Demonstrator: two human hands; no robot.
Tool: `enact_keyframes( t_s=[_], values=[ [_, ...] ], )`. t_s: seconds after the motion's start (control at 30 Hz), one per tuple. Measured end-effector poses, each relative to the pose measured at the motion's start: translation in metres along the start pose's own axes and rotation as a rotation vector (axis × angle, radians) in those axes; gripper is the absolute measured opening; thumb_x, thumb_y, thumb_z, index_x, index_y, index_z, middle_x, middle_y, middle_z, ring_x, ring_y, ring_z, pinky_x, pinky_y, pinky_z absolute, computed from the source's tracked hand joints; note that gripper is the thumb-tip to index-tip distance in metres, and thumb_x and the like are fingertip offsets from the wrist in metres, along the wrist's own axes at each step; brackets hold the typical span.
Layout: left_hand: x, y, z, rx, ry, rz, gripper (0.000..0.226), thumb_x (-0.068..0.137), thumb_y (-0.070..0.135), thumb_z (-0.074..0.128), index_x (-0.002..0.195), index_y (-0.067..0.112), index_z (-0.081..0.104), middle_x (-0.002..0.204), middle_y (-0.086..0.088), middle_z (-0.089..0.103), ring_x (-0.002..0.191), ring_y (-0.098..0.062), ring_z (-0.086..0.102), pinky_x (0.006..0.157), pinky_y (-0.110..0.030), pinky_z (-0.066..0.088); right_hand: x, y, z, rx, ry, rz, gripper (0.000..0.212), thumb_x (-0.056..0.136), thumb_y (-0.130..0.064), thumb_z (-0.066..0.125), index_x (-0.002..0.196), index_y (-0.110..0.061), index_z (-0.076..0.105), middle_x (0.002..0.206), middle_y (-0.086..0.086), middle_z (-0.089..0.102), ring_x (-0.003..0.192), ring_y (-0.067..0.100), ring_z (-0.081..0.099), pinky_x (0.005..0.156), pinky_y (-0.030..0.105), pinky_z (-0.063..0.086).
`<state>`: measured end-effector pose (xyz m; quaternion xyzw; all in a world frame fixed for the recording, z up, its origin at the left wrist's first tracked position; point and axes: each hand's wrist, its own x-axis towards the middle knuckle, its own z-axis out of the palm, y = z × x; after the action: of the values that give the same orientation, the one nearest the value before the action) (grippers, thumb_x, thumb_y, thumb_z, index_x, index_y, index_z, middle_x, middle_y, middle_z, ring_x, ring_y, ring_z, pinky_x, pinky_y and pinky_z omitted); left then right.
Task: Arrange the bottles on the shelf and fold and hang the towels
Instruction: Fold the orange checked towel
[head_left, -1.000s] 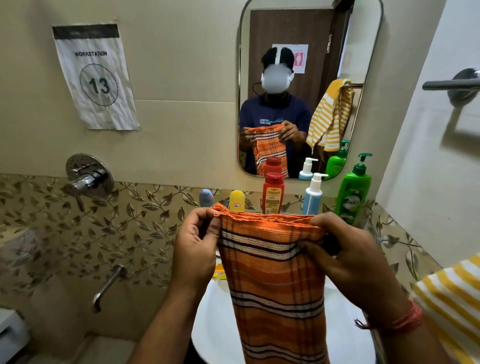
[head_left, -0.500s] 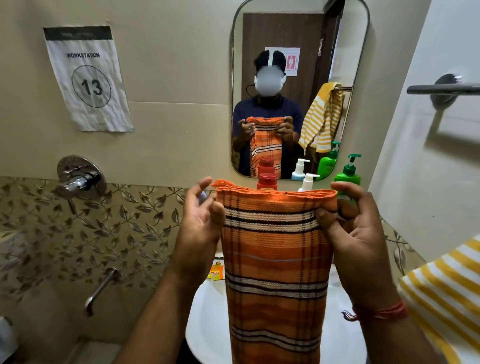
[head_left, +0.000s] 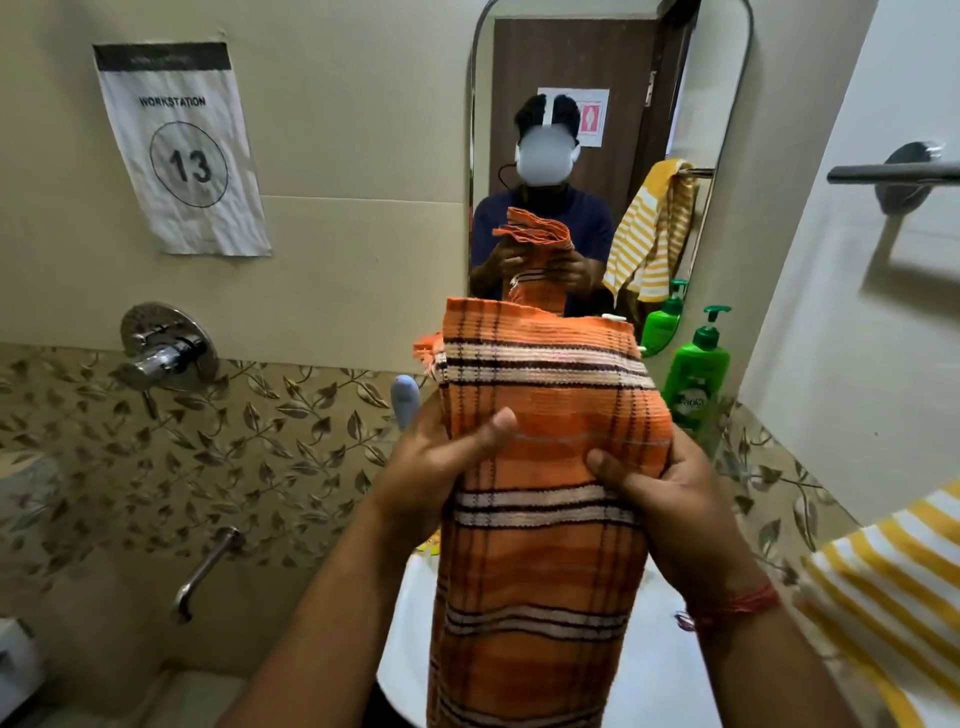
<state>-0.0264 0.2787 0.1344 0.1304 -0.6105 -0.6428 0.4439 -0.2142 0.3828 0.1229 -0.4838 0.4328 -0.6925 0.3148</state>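
in front of the mirror (head_left: 613, 62), the left hand (head_left: 436, 467) and right hand (head_left: 670, 499) each grip the folded orange towel (head_left: 545, 545), thumbs pressed on its front, its top edge folding away toward the mirror

Orange towel (head_left: 545, 467): coarse woven cloth, ribbed, matt; yellow striped towel (head_left: 893, 587) likewise cloth, looks softer though blurred at frame edge. Green pump bottle (head_left: 693, 374): glossy plastic; wall valve (head_left: 166, 351), spout (head_left: 205, 571) and towel bar (head_left: 893, 171): polished metal, bright reflections. Workstation sign (head_left: 182, 150): crumpled matt paper; upper wall tile (head_left: 337, 156): smooth, faint sheen; basin (head_left: 405, 623): glossy white, probably ceramic.
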Motion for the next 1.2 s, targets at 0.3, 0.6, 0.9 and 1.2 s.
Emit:
enact_keyframes(
  t_s=[0.3,0.6,0.9,1.2],
  values=[
    [0.0,-0.009,0.001,-0.116,0.035,-0.058,0.043,0.074,0.006,0.075,0.116,0.005,0.064,0.106,-0.016,0.075,0.097,-0.032,0.073,0.076,-0.037,0.061,0.024,-0.012,-0.005,0.189,-0.111,0.071,0.055,0.078,-0.022,0.078,0.128,-0.016,0.054,0.123,0.015,0.068,0.113,0.034,0.066,0.089,0.047,0.057],
    [-0.002,-0.009,-0.018,-0.003,-0.203,-0.2,0.084,0.07,0.044,0.086,0.136,0.005,0.052,0.126,-0.018,0.068,0.119,-0.038,0.064,0.093,-0.042,0.057,0.017,-0.007,0.002,0.234,0.007,0.095,0.046,0.085,-0.004,0.067,0.129,-0.004,0.053,0.117,0.022,0.069,0.106,0.038,0.068,0.086,0.045,0.059],
    [0.006,-0.013,0.006,-0.094,0.149,-0.003,0.036,0.089,0.011,0.07,0.122,0.006,0.056,0.113,-0.02,0.071,0.103,-0.035,0.07,0.085,-0.043,0.06,0.004,0.007,-0.022,0.107,-0.191,0.178,0.063,0.077,-0.007,0.073,0.136,-0.012,0.049,0.127,0.016,0.065,0.119,0.035,0.062,0.099,0.048,0.052],
    [-0.001,-0.014,0.009,0.263,0.215,-0.124,0.076,0.087,0.025,0.073,0.151,0.029,0.032,0.11,0.032,0.058,0.097,0.003,0.063,0.088,-0.023,0.052,0.022,0.003,-0.017,0.162,0.234,0.271,0.07,0.075,-0.014,0.075,0.138,-0.013,0.043,0.12,0.021,0.064,0.088,0.027,0.073,0.072,0.039,0.062]
  ],
)
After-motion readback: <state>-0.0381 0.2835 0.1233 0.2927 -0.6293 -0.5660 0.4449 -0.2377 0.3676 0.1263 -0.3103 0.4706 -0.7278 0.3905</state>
